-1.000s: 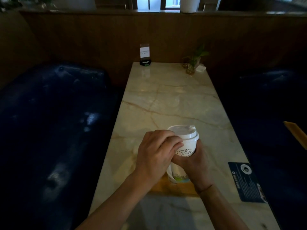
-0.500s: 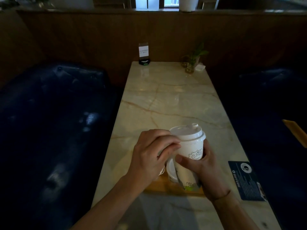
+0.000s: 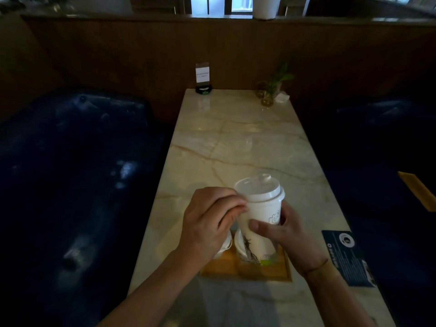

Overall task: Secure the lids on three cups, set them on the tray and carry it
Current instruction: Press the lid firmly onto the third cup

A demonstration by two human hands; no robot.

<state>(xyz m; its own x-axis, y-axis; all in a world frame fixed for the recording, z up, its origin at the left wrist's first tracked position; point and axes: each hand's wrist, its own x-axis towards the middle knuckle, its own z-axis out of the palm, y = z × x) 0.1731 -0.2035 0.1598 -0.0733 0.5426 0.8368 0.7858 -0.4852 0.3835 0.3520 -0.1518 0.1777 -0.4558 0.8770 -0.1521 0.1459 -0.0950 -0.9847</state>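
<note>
White lidded cup [image 3: 260, 223] over wooden tray [image 3: 245, 267], tilted, clasped on both sides: right hand [image 3: 286, 234] curled round its wall, left hand [image 3: 207, 223] fingertips pinched near the lid [image 3: 258, 190]. Two more cups beneath, mostly hidden. Marble table [image 3: 236, 142] below.

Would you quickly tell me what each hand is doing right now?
Left hand: closed on the cup near its lid.
Right hand: closed around the cup.
</note>
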